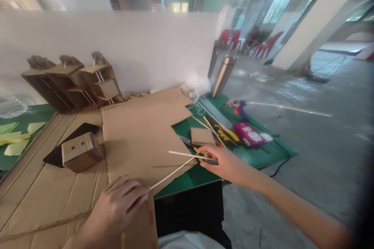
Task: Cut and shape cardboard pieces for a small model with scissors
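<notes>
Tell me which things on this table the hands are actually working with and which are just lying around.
In hand:
- left hand holding one thin white stick
- right hand pinching a second white stick
- cardboard sheet under both sticks

Lying about:
- small cardboard box
- cardboard shelf models
- steel flask
- pink tool
- white fluff
</notes>
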